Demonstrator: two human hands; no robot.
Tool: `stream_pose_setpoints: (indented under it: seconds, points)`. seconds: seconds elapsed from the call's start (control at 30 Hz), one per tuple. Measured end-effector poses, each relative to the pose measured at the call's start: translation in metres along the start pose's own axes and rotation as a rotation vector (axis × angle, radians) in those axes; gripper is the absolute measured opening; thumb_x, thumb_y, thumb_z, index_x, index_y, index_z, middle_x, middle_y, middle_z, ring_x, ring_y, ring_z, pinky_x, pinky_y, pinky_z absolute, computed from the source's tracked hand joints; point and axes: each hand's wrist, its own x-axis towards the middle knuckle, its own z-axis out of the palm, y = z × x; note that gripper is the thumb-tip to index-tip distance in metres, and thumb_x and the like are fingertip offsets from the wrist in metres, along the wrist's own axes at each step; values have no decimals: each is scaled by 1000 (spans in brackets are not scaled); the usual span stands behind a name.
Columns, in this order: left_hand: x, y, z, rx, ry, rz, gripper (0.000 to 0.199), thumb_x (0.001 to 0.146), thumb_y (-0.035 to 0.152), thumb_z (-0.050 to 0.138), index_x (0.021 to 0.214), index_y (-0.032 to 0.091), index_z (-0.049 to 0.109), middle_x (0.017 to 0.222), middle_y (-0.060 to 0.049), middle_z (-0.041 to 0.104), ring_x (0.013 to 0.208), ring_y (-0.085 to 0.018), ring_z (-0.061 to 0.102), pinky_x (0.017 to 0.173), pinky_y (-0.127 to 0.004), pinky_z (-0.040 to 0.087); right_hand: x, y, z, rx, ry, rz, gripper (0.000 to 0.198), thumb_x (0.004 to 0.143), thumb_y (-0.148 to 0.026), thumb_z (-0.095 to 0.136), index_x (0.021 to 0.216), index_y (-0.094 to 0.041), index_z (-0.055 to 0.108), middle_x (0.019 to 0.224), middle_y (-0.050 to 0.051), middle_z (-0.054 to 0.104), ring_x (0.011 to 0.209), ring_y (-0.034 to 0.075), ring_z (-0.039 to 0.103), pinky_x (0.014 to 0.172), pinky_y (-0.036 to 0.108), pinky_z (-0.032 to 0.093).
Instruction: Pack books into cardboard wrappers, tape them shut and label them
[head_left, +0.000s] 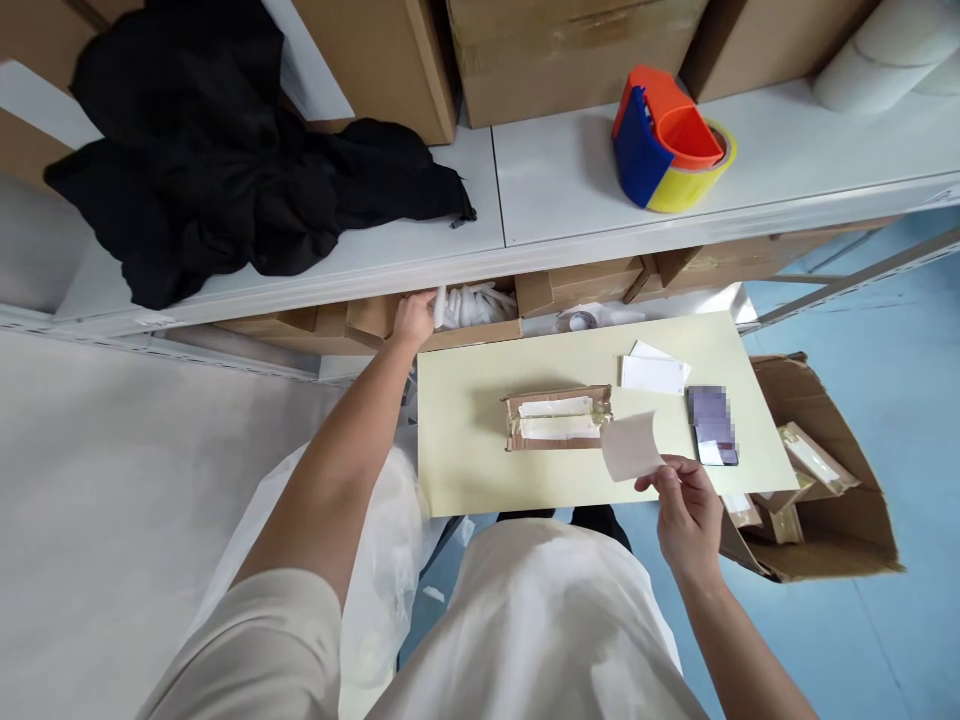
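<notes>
My left hand (415, 320) reaches into an open cardboard box (480, 334) under the shelf. Its fingers are closed on a slim white strip (440, 307), partly hidden by the hand, beside a heap of similar white pieces (480, 304). My right hand (688, 510) pinches a blank white paper slip (631, 446) by its corner above the pale yellow table (465, 480). Just left of the slip lies a small taped cardboard box (514, 420) with a white label (556, 407) on top. More white slips (652, 374) and a phone (712, 425) lie on the right of the table.
On the shelf (555, 200) rest a black garment (247, 180), a red and blue tape dispenser (645, 150) and large cardboard boxes (577, 60). A big carton (855, 530) with several small taped boxes stands right of the table. A white plastic bag (382, 560) hangs at the left.
</notes>
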Motion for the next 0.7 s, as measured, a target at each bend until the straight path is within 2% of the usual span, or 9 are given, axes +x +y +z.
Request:
stream_pose_setpoints:
  seconds: [0.1, 0.17, 0.27, 0.33, 0.37, 0.43, 0.5, 0.57, 0.7]
  points:
    - [-15, 11, -3, -29, 25, -5, 47, 77, 8, 49, 122, 17, 58, 124, -11, 62, 117, -26, 55, 103, -38, 39, -1, -4, 6, -36, -32, -1, 19, 87, -40, 57, 86, -21, 55, 65, -1, 58, 64, 14, 54, 66, 30, 40]
    - [-45, 36, -7, -85, 71, 62, 43, 77, 14, 55, 120, 16, 57, 124, -12, 61, 117, -25, 54, 104, -38, 39, 0, -8, 12, -54, -71, -3, 18, 87, -39, 57, 84, -21, 56, 65, -1, 58, 64, 14, 53, 65, 29, 40]
    - [-121, 92, -11, -226, 71, 319, 29, 78, 33, 63, 103, 17, 63, 104, -9, 67, 97, -22, 62, 90, -36, 48, 2, -15, 24, -53, -146, -3, 17, 85, -37, 59, 81, -21, 57, 66, -1, 56, 64, 14, 53, 64, 28, 41]
    - [-179, 130, -10, -279, -26, 490, 31, 71, 43, 71, 90, 20, 63, 88, -5, 68, 83, -20, 63, 77, -33, 50, 2, -18, 33, -33, -180, -9, 16, 84, -36, 61, 80, -21, 58, 70, -1, 56, 65, 14, 52, 62, 28, 41]
    - [-205, 146, -7, -292, -41, 549, 33, 68, 44, 73, 88, 20, 63, 85, -4, 68, 81, -20, 64, 75, -33, 50, 1, -20, 37, -22, -188, -20, 15, 83, -35, 61, 79, -21, 58, 71, 0, 56, 66, 14, 51, 62, 27, 41]
    - [-244, 167, 0, -267, 8, 609, 29, 69, 41, 74, 85, 20, 62, 81, -3, 68, 79, -20, 64, 72, -34, 49, -3, -23, 45, -14, -205, -50, 14, 82, -34, 62, 78, -21, 58, 74, 0, 56, 67, 13, 49, 62, 27, 40]
    - [-264, 175, 7, -236, 80, 603, 15, 75, 32, 68, 82, 21, 61, 77, -3, 67, 76, -20, 65, 69, -34, 48, -8, -25, 52, -7, -215, -77, 14, 83, -33, 61, 78, -21, 58, 75, 0, 55, 68, 13, 49, 64, 27, 41]
    - [-272, 174, 12, -233, 130, 576, 2, 81, 23, 60, 81, 21, 60, 76, -2, 68, 75, -18, 65, 69, -33, 48, -14, -27, 56, 12, -237, -80, 14, 84, -35, 59, 80, -22, 58, 76, 0, 54, 69, 13, 49, 65, 28, 41]
    - [-278, 162, 8, -344, 99, 513, 11, 87, 22, 51, 83, 26, 61, 83, -2, 70, 84, -18, 66, 77, -33, 51, -26, -31, 52, 4, -397, -120, 23, 85, -42, 53, 97, -24, 59, 82, 2, 56, 69, 15, 51, 64, 30, 44]
